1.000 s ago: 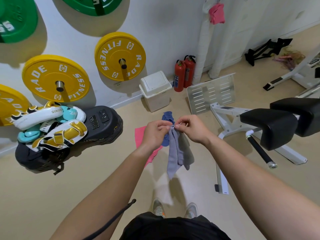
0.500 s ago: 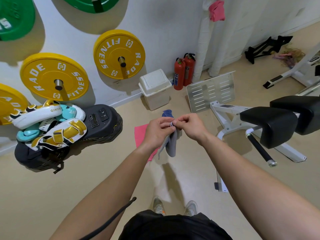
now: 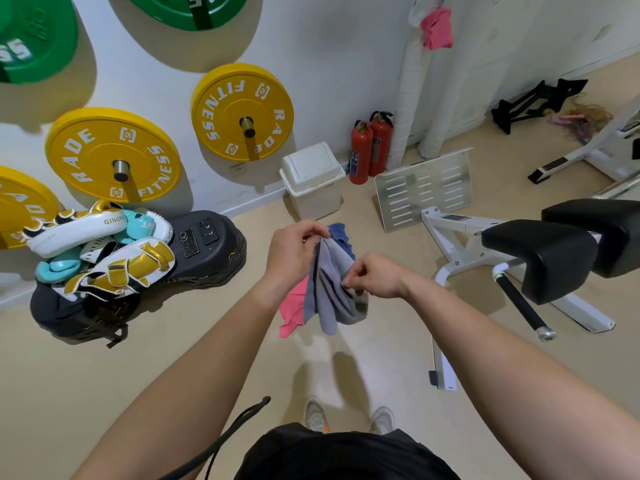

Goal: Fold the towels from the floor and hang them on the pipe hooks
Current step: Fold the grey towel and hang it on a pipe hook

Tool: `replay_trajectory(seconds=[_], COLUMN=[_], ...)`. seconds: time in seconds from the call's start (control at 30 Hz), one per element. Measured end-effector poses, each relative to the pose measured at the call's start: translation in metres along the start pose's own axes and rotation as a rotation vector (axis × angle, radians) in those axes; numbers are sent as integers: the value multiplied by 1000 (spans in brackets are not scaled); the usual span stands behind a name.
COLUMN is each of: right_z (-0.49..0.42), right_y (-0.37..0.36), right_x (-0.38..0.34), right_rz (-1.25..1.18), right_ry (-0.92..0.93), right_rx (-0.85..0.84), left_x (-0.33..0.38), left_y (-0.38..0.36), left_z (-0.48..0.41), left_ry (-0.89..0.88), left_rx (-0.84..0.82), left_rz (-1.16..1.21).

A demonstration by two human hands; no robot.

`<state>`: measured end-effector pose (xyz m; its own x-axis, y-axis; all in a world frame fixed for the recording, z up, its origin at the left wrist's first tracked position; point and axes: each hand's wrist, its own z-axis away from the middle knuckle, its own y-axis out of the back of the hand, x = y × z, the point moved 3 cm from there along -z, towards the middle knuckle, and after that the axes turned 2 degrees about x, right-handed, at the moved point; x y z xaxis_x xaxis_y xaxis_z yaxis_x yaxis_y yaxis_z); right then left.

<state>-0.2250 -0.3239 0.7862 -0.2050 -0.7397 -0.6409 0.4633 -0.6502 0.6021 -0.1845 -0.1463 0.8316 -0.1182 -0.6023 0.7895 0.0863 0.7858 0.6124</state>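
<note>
We've got the gray towel (image 3: 330, 292) up in the air in front of us, mid-fold. Our left hand (image 3: 298, 251) pinches its top edge, fingers curled tight on the cloth, and our right hand (image 3: 377, 277) pinches a side edge a little lower, so the towel hangs bunched between the two. It isn't a neat fold yet.

Over at the far wall a pink cloth (image 3: 437, 27) already hangs high on the white pipe (image 3: 410, 98), so we'd call that one done.

Down on the floor (image 3: 381, 358), just behind the gray one, lie a pink towel (image 3: 293, 306) and a blue towel (image 3: 341, 233), both unfolded. By our count that's one hung, one in hand and two to go.
</note>
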Motion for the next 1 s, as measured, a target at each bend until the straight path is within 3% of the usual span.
replay_trajectory(seconds=[0.13,0.2,0.53,1.0], right_z=[1,-1,-15,-30], right_y=[17,20,23,35], right_x=[-22,-35,-63,-50], right_rz=[34,17,18,255], right_ry=[30,87,258,128], right_rx=[289,328,257,231], left_x=[6,9,8,10], left_y=[6,8,33,29], left_z=[4,6,3,-5], left_ry=[-33,-36,-31,-86], left_rx=[-36,-48,-40,-109], left_rz=[-9,20,-27,-192])
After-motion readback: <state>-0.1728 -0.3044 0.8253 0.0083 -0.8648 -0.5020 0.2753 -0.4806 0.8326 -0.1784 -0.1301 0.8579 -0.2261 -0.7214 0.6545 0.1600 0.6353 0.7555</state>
